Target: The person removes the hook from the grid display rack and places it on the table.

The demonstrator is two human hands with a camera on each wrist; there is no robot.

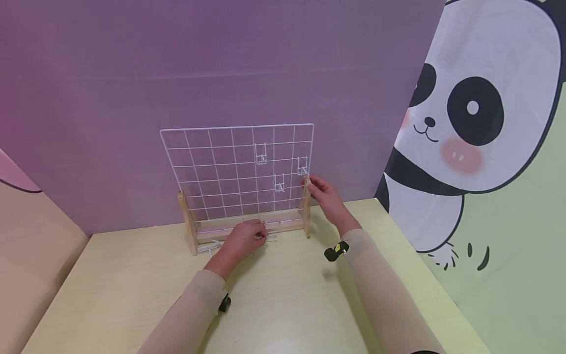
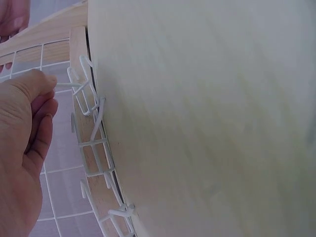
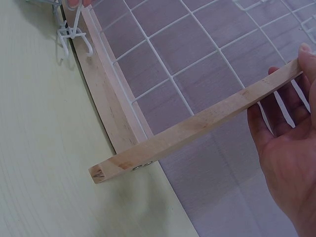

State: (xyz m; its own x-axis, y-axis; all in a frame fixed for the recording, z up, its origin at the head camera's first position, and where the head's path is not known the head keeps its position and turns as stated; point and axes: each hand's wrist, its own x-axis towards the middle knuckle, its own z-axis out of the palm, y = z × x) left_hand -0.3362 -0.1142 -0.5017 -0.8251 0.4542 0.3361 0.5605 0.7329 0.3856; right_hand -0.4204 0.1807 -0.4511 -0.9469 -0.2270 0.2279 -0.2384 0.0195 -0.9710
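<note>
A white wire grid panel (image 1: pixel 236 163) stands upright in a wooden stand on the table. Between thumb and fingertips, my left hand (image 1: pixel 242 241) pinches the stem of a white wire hook (image 2: pixel 70 84), low in front of the stand's base bar (image 1: pixel 252 229). My right hand (image 1: pixel 327 196) grips the top of the right wooden upright (image 3: pixel 197 123), thumb on one side and fingers on the other. Three white hooks hang on the grid's right half: an upper one (image 1: pixel 261 159), one at the right edge (image 1: pixel 302 170) and a lower one (image 1: pixel 279 187).
More white wire hooks (image 1: pixel 210 247) lie along the front of the base bar, near the left upright (image 1: pixel 187 223). The pale wooden table (image 1: pixel 283 300) extends toward me. Behind the grid is a purple backdrop (image 1: pixel 132 98); a panda picture (image 1: pixel 477 147) covers the right wall.
</note>
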